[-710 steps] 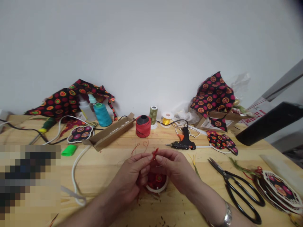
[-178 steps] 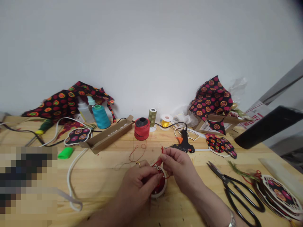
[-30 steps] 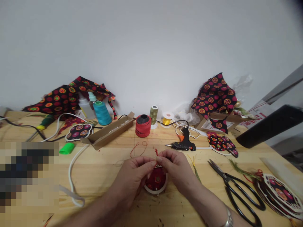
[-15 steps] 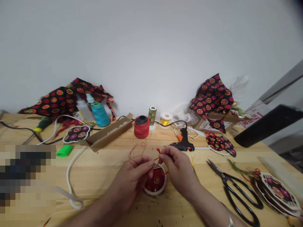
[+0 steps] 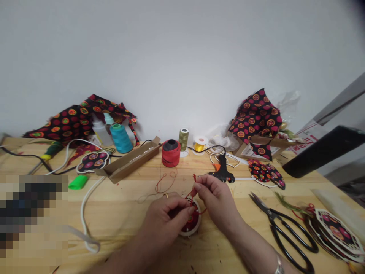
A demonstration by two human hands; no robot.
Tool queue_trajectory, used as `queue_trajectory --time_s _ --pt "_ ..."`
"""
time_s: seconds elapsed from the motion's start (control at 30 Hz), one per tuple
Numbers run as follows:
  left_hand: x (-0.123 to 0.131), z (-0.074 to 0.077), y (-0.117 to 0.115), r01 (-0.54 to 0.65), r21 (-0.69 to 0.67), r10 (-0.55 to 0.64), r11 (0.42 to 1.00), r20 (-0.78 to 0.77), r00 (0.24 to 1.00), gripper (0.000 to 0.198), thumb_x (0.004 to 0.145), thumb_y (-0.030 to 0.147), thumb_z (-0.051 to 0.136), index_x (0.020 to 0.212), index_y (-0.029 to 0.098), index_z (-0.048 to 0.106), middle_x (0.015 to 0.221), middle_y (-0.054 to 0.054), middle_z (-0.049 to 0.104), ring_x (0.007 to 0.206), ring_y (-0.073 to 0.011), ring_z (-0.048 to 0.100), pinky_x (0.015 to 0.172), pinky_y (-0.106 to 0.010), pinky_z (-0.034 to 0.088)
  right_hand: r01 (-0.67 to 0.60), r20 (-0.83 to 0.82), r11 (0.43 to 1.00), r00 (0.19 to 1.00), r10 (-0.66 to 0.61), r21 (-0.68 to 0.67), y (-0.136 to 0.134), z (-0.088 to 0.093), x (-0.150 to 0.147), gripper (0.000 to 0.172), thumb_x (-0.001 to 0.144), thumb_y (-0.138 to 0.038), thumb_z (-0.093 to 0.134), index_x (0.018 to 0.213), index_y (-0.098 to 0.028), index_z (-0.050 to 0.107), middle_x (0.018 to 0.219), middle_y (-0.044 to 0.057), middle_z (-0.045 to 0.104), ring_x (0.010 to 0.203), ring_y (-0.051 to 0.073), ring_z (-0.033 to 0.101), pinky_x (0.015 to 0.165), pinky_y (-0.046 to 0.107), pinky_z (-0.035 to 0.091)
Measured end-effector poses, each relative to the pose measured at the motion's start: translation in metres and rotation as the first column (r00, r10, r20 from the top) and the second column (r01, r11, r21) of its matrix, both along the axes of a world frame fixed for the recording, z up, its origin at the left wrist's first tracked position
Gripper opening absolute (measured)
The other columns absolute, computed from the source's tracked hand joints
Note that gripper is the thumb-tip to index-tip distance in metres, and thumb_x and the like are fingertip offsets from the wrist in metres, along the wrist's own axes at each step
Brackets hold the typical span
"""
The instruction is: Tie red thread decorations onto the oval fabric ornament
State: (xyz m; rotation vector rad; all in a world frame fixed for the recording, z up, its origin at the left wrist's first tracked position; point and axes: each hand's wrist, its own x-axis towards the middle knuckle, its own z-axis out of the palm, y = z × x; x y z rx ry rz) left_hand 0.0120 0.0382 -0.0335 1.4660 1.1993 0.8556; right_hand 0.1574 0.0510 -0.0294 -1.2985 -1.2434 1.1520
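Note:
A round ornament (image 5: 191, 227) with a pale rim and dark red patterned fabric lies on the wooden table, partly hidden by my left hand (image 5: 169, 215). The fingers of that hand are pinched at the ornament's upper part, around the lower end of a red cord (image 5: 189, 195). My right hand (image 5: 215, 194) is closed on the cord's knotted upper end, just above and to the right. A loop of the cord sticks out at the ornament's right side, below my right fingers.
Black-handled scissors (image 5: 270, 214) and stacked ornaments (image 5: 336, 232) lie at the right. Behind my hands stand a red thread spool (image 5: 171, 154) and a glue gun (image 5: 224, 171). A cardboard tray (image 5: 129, 163), green cap (image 5: 78, 182) and white cable (image 5: 82, 207) are at the left.
My left hand has shifted down over the ornament, covering more of it. My right hand has moved slightly right, and more red cord shows between the hands.

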Motion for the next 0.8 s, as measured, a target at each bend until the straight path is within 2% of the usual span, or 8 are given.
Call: queue_trajectory --time_s 0.13,0.3,0.33,0.4,0.47,0.53,0.67,0.8 --pt "-0.001 -0.008 0.0 0.102 0.267 -0.037 0.958 -0.241 0.97 0.019 0.079 0.028 0.058 0.071 0.024 0.074 0.064 -0.003 0.066 0.068 -0.0193 0.057 0.065 -0.029 0.04 -0.049 -0.244 0.989 0.97 0.015 -0.136 0.0 0.001 -0.002 0.016 0.073 -0.028 0.06 0.068 -0.014 0.055 0.052 -0.005 0.05 0.043 0.004 0.031 0.04 0.017 0.022" --pt "-0.002 -0.005 -0.002 0.215 0.33 -0.088 0.919 -0.361 0.928 0.023 0.082 0.021 0.051 0.072 0.024 0.071 0.063 -0.002 0.064 0.073 -0.0204 0.056 0.069 -0.033 0.041 -0.123 -0.42 0.971 0.907 0.026 -0.205 -0.002 0.001 -0.004 0.024 0.069 -0.033 0.067 0.069 -0.014 0.052 0.057 -0.003 0.056 0.042 0.003 0.037 0.04 0.016 0.023" --pt "-0.003 -0.003 -0.003 0.222 0.352 -0.089 0.909 -0.357 0.93 0.023 0.082 0.02 0.051 0.07 0.023 0.07 0.064 -0.002 0.064 0.076 -0.0208 0.056 0.073 -0.034 0.041 -0.12 -0.429 0.971 0.903 0.021 -0.207 -0.002 0.001 -0.004 0.024 0.068 -0.032 0.068 0.069 -0.014 0.052 0.055 -0.003 0.055 0.041 0.003 0.037 0.04 0.016 0.023" --pt "-0.006 -0.001 -0.004 0.18 0.409 -0.047 0.895 -0.316 0.948 0.019 0.081 0.02 0.051 0.07 0.022 0.067 0.087 -0.005 0.066 0.093 -0.023 0.054 0.085 -0.037 0.04 -0.109 -0.423 0.974 0.906 0.014 -0.2 -0.002 0.001 -0.003 0.024 0.068 -0.031 0.069 0.068 -0.014 0.053 0.054 -0.004 0.054 0.04 0.003 0.037 0.039 0.015 0.023" --pt "-0.009 -0.001 -0.004 0.035 0.445 0.077 0.895 -0.232 0.97 0.019 0.082 0.023 0.051 0.067 0.02 0.062 0.118 -0.009 0.054 0.113 -0.0258 0.045 0.095 -0.039 0.035 -0.097 -0.402 0.977 0.916 0.014 -0.189 -0.001 0.001 -0.002 0.022 0.068 -0.031 0.068 0.067 -0.014 0.054 0.053 -0.004 0.054 0.04 0.002 0.037 0.039 0.015 0.023" --pt "-0.011 -0.003 -0.001 -0.106 0.457 0.179 0.883 -0.119 0.977 0.019 0.084 0.024 0.048 0.068 0.02 0.058 0.131 -0.009 0.042 0.122 -0.0261 0.038 0.1 -0.04 0.031 -0.081 -0.366 0.981 0.93 0.011 -0.178 0.0 0.001 -0.003 0.022 0.068 -0.03 0.068 0.067 -0.014 0.054 0.052 -0.004 0.055 0.04 0.003 0.037 0.039 0.015 0.023" --pt "-0.009 -0.006 0.004 -0.233 0.407 0.211 0.883 0.098 0.973 0.013 0.086 0.026 0.046 0.08 0.021 0.057 0.123 -0.009 0.05 0.119 -0.023 0.044 0.099 -0.038 0.035 -0.062 -0.295 0.977 0.956 -0.001 -0.204 0.001 0.005 -0.01 0.022 0.067 -0.031 0.066 0.065 -0.014 0.053 0.05 -0.005 0.054 0.038 0.003 0.037 0.038 0.016 0.023" --pt "-0.008 0.001 0.004 -0.107 0.201 0.093 0.974 0.078 0.993 0.026 0.089 0.028 0.038 0.107 0.02 0.055 0.105 -0.008 0.064 0.097 -0.0204 0.06 0.084 -0.035 0.047 -0.065 -0.237 0.983 0.971 0.022 -0.172 -0.011 0.027 -0.011 0.021 0.069 -0.03 0.066 0.063 -0.014 0.054 0.051 -0.004 0.054 0.039 0.003 0.037 0.038 0.016 0.024"
